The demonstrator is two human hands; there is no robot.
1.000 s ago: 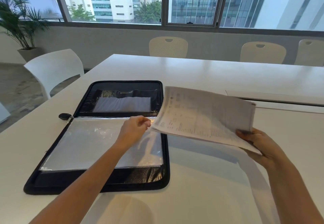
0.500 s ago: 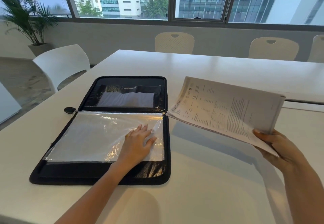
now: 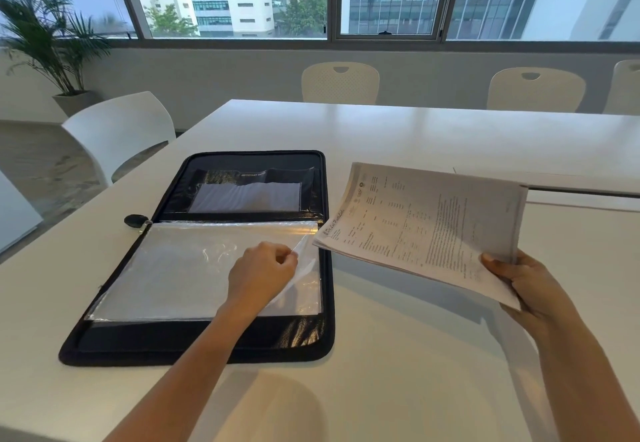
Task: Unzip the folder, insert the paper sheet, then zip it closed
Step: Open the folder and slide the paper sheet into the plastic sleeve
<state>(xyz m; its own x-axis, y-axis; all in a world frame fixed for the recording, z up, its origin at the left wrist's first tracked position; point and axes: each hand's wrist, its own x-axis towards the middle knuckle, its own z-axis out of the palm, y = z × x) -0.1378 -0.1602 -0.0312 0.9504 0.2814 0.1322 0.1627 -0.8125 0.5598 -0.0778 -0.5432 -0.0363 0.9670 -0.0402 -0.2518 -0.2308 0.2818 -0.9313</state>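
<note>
Pinching corner of clear sleeve point(image 3: 207, 268) with my left hand point(image 3: 263, 270), fingers together on plastic edge. Half second ago this hand lay flat on sleeve; now corner lifted, pocket starts to open. Folder point(image 3: 194, 348) lies unzipped, flat on tabletop point(image 3: 398, 355). Right hand point(image 3: 519, 286) clamped on paper sheets point(image 3: 426, 230), held above tabletop just beside folder. Insertion seems next.

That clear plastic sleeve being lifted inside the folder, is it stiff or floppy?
Probably floppy: the clear plastic sleeve curls upward where the left hand pinches its corner. Its wrinkles suggest thin, light film. The glossy shine hints that it could be slippery.
</note>
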